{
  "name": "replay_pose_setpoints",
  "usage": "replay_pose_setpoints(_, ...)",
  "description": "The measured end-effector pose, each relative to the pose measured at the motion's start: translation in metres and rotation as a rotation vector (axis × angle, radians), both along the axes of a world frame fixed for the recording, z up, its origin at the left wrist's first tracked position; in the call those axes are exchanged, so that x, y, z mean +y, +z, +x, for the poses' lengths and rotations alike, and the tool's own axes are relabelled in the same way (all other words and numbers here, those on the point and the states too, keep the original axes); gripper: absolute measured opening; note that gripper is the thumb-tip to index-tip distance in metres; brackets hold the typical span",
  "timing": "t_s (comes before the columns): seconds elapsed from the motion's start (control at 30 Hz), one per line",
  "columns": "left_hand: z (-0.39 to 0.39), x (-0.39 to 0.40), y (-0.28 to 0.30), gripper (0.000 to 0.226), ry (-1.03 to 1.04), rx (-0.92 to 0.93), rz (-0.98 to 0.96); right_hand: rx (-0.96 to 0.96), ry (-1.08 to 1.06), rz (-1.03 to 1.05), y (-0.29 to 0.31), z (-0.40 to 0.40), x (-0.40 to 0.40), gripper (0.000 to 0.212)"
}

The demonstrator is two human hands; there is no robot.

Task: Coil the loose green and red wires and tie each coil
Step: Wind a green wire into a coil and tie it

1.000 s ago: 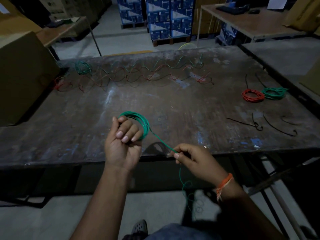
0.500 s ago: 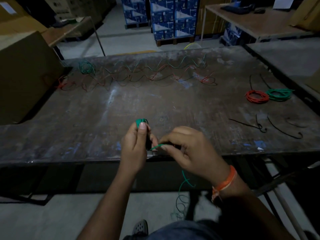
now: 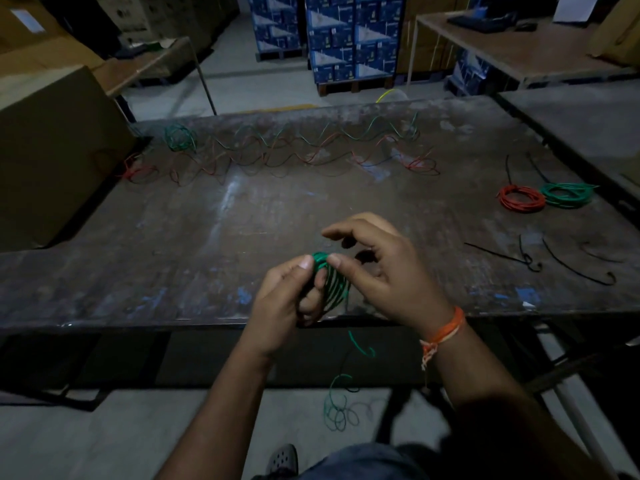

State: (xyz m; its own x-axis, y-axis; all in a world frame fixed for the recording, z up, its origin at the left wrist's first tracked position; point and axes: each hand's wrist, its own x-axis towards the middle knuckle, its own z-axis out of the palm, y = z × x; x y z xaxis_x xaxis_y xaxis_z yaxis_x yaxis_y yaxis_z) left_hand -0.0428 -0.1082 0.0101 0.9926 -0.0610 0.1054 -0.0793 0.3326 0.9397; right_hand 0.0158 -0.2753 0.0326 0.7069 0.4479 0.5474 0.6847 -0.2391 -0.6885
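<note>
My left hand (image 3: 289, 296) grips a small green wire coil (image 3: 331, 282) over the near edge of the dark table (image 3: 173, 244). My right hand (image 3: 377, 268) pinches the top of the same coil with thumb and fingers. The wire's loose green tail (image 3: 337, 401) hangs below the table edge down to the floor. Loose green and red wires (image 3: 294, 150) lie tangled in a wavy row along the far side of the table. A finished red coil (image 3: 521, 199) and a green coil (image 3: 566, 195) lie side by side at the right.
Several black ties (image 3: 540, 261) lie on the table's right near side. A large cardboard box (image 3: 52, 150) stands at the left edge. Another table (image 3: 571, 126) adjoins on the right. Stacked blue cartons (image 3: 346, 36) stand behind.
My right hand has come up from the table edge to the top of the coil, laying on another loop. The hanging tail has grown shorter.
</note>
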Motion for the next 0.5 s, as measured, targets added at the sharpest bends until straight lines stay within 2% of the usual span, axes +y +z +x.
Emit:
replay_pose_setpoints(0.17,0.002,-0.001,0.002,0.034,-0.124,0.058,-0.344,0.159,0.052,-0.057,-0.021,-0.002,0.007,0.032)
replay_pose_setpoints(0.33,0.004,0.000,0.003,0.032,-0.291,0.097,-0.421,0.105,-0.089,-0.048,-0.032,-0.009,0.013,0.032)
replay_pose_setpoints(0.5,0.007,0.000,0.003,0.027,-0.412,0.104,-0.539,0.096,-0.119,-0.034,-0.035,-0.007,0.014,0.033)
